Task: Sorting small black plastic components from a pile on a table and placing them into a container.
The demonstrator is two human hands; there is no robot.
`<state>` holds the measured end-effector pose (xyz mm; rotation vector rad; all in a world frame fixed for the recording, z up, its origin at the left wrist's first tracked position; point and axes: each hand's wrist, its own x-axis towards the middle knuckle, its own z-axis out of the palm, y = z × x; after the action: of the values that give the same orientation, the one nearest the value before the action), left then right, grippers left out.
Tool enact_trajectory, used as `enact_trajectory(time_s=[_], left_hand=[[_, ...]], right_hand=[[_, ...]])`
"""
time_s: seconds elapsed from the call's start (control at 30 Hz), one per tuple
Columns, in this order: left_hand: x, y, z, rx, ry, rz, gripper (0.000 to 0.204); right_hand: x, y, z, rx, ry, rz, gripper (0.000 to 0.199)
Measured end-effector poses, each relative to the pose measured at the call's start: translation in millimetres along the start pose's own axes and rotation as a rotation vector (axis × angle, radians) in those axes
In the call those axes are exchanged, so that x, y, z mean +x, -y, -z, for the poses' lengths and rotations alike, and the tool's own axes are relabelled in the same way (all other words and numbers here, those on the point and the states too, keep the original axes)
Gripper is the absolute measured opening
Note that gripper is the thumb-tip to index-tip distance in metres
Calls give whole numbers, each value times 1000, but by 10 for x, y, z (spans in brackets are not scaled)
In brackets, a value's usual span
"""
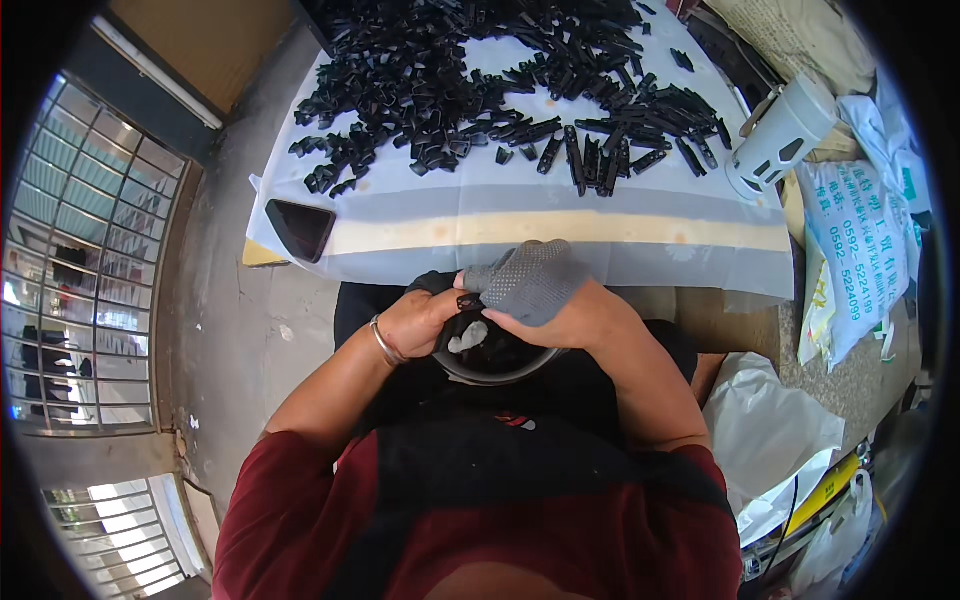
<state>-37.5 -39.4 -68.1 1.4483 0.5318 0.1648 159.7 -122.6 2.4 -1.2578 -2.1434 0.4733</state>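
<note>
A small black part (469, 301) is pinched between two hands, above a dark bowl (492, 379) at the lap.
From the left, a dark phone (301, 230) lies near the edge of the covered table (580, 232); below and right of it, the left hand (412, 318) is curled nearly closed, thumb and fingers at the part, which sits just off its fingertips; next, inside the bowl, a pale lump (468, 337) rests just below the part; then the right hand (540, 290), in a grey dotted glove, is bent inward with its fingers closed toward the same part, though its exact grip is hidden; beyond the hands, a heap of black pieces (420, 90) spreads across the table, and a white cylindrical container (783, 135) leans at far right.
</note>
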Motion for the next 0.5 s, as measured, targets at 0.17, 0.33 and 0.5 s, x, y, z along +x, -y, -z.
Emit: enact_trajectory(time_s=[0.17, 0.33, 0.5], left_hand=[[-39, -366, 90, 763, 166, -433, 22], [76, -466, -12, 430, 56, -50, 44], [200, -208, -69, -49, -184, 208, 52]], right_hand=[[45, -22, 42, -195, 23, -35, 32], [5, -140, -8, -251, -72, -73, 33], [86, -220, -47, -262, -221, -6, 23]])
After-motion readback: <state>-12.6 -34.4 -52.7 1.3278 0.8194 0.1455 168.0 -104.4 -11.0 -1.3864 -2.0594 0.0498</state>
